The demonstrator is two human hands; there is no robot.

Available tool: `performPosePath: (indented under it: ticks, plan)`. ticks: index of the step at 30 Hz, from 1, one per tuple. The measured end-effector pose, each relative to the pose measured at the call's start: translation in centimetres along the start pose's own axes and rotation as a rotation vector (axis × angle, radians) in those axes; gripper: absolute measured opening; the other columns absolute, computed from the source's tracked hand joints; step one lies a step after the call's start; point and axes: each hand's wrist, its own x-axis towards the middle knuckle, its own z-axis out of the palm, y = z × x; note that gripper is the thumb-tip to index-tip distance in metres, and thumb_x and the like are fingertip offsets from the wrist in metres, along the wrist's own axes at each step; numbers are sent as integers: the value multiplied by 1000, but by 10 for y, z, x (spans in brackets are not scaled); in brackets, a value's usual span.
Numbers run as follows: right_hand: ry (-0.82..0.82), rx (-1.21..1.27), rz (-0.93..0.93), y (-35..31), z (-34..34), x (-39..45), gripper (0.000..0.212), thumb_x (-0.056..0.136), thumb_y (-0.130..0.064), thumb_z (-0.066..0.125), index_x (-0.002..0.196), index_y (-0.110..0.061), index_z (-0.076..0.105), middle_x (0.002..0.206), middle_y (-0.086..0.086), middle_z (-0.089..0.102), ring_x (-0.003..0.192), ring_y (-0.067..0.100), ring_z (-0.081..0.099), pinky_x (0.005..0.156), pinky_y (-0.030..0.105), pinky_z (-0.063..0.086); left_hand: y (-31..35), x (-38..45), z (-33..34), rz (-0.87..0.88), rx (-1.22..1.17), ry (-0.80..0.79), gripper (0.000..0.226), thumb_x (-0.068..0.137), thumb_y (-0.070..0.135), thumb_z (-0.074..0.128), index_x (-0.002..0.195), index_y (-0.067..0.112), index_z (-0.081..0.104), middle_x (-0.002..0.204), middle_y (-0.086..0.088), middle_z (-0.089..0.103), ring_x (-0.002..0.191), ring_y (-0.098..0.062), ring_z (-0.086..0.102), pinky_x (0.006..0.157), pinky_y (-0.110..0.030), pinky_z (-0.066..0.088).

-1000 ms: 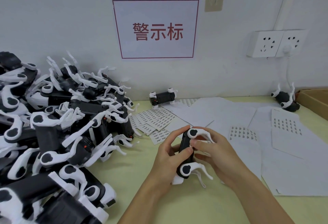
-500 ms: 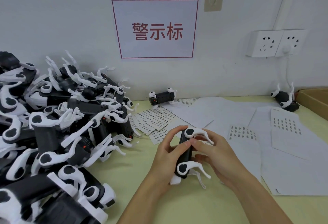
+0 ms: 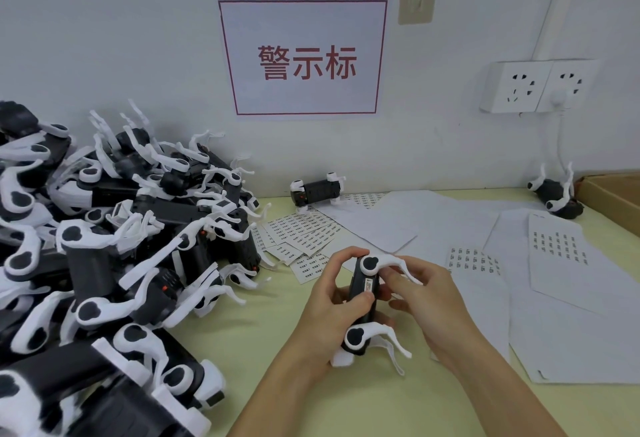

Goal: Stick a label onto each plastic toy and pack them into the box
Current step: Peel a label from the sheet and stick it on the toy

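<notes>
Black-white toy point(image 3: 360, 301) upright, label point(image 3: 368, 286) seemingly attached

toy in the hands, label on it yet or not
On: a small label sits on the black body of the toy, under the left hand's thumb.

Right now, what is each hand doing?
Left hand: grips the black-and-white plastic toy.
Right hand: fingertips on the toy's small white label.

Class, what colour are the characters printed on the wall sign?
Dark red, inside a red border on the white wall sign; head view.
</notes>
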Motion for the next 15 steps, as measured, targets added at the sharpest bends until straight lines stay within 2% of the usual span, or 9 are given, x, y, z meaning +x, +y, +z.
performPosePath:
  ticks: [2,5,7,9,12,15]
  plan:
    - [5,15,-3,0,1,0,17,94,-20,63,91,-30,78,85,-3,76,73,13,71,82,37,56,2,-1,0,4,-7,-22,49,84,7,56,126,30,51,103,-31,65,79,-38,67,75,-46,54]
    - [3,22,-20,0,2,-1,18,93,-21,63,92,-31,78,87,1,75,85,27,71,87,40,57,4,-1,3,21,-9,-9,38,86,16,63,121,27,54,94,-16,68,86,-29,68,70,-38,55]
    - [0,13,-26,0,3,-1,19,93,-21,63,91,-32,78,87,2,75,89,29,69,87,40,58,4,0,4,17,9,23,35,86,17,62,119,28,55,91,-13,68,83,-26,66,69,-37,54]
    - [6,16,-27,-1,4,0,19,93,-20,64,89,-32,78,86,2,75,87,29,69,85,37,58,3,0,4,15,11,26,37,86,16,59,120,28,54,90,-14,66,79,-28,62,70,-40,51]
    - [22,25,-31,-1,4,0,22,94,-17,61,87,-29,79,86,-1,75,83,27,71,80,31,60,5,-2,3,15,-13,12,44,82,13,57,123,25,51,93,-18,61,81,-31,55,72,-46,46]
    - [44,-11,-52,0,3,0,26,95,-16,60,84,-30,78,83,1,74,70,20,68,76,30,58,6,-1,5,6,-66,11,43,78,21,62,120,24,54,98,-17,63,85,-30,63,67,-40,53]
